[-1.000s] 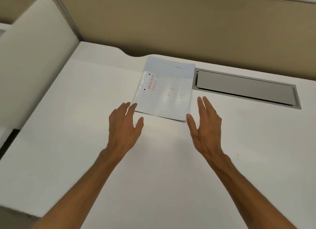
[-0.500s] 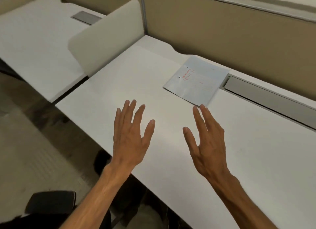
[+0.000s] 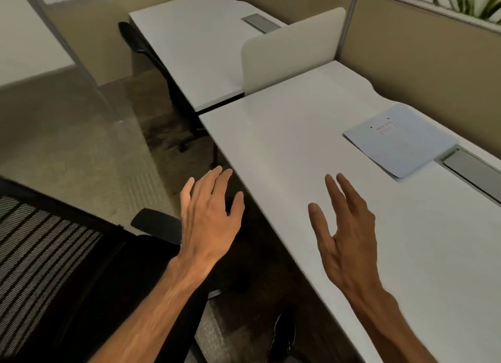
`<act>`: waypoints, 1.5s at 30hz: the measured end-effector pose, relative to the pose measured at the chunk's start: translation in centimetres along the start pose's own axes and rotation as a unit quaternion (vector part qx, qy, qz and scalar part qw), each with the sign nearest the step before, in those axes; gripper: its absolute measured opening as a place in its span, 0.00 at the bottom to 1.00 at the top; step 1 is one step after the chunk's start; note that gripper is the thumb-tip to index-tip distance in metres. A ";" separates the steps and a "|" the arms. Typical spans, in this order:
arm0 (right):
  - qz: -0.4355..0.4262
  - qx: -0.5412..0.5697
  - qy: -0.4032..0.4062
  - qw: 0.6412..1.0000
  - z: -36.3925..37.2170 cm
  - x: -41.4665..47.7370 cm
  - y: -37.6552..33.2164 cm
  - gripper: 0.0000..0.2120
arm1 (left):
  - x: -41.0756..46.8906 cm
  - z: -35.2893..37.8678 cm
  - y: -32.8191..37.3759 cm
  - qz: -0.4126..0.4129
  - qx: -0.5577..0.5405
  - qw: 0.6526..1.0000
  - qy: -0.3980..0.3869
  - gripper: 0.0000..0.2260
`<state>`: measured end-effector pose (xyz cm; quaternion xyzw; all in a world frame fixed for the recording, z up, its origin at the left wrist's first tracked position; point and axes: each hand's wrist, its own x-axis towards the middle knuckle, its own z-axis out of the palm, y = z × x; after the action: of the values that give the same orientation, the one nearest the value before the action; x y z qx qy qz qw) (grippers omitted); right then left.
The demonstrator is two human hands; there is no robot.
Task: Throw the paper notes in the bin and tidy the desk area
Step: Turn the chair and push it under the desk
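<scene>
1. A white bench fills the right side of the view, running from the near right corner towards a tan partition wall at the back.
2. A sheet of paper with red print lies flat near the far right of the bench, just beside a grey cable hatch set into the surface.
3. The left hand is held out past the bench's near edge, over the dark gap above the floor, palm down; its grip is wide, fingers spread, holding nothing.
4. The right hand hovers over the bench, well short of the paper, fingers straight and loosely apart (also holding nothing).
5. A black mesh-backed chair sits at lower left, its armrest just behind the left hand.
6. A second white bench stands further back, separated by a cream divider panel.
</scene>
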<state>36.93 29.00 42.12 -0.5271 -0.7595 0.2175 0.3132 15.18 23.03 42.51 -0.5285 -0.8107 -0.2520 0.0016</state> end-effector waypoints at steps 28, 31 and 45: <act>-0.197 0.010 -0.147 0.969 7.3 -23.3 -20.9 0.26 | -27.9 -16.4 -16.6 -0.154 0.049 0.982 0.099 0.22; -0.220 0.014 -0.161 0.962 8.4 -25.0 -22.3 0.26 | -30.3 -17.6 -17.8 -0.180 0.054 0.977 0.105 0.22; -0.260 0.035 -0.201 0.944 16.6 -34.4 -34.0 0.27 | -37.3 -27.1 -31.8 -0.195 0.037 0.977 0.077 0.26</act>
<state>11.17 -15.11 44.36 -0.2450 -0.9092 0.2563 0.2181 -2.79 -29.98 43.16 -0.3387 -0.9043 -0.2575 0.0340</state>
